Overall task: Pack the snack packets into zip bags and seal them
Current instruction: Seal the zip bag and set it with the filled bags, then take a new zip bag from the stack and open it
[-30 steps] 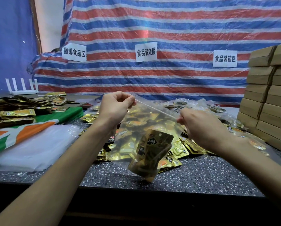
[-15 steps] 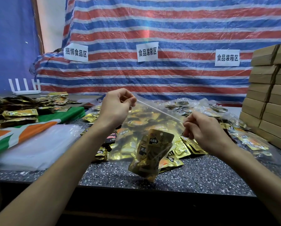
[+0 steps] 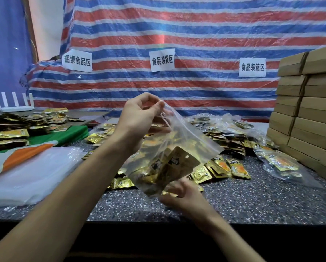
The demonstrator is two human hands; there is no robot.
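- Above the near edge of the table [image 3: 253, 203], mid-view: pinching the zip bag [image 3: 186, 140] at its top corner, 11 o'clock, with left hand [image 3: 139, 118], thumb and forefinger closed on the film.
- At the bag's 6 o'clock: gripping the bottom corner from beneath with right hand [image 3: 185, 197], fingers curled around it.
- Held tilted between the two, clear of the table, with zip strip [image 3: 196, 132] slanting from 11 down toward 4 o'clock. Cannot tell whether pressed shut along the full length.
- Inside, slumped to the low end: snack packets [image 3: 177, 165], gold and dark, one with a hang-hole uppermost.
- Behind, from 12 round to 3 o'clock: loose packets [image 3: 224, 167] heaped on the table, then filled bags [image 3: 279, 163], then stacked cardboard boxes [image 3: 309, 120] at far 3.
- At 9 o'clock: flat pile of empty clear bags [image 3: 26, 176].
- Risk, as judged: spill of packets on tipping or setting down, from a strip only part closed.
- Risk: blocked closure from a packet corner riding up into the strip.
- Risk: slip of slick film out of a one-corner pinch, given the weight at the low end.
- Risk: popped seal under stacking, from trapped air. Worth pressing along the strip before release.
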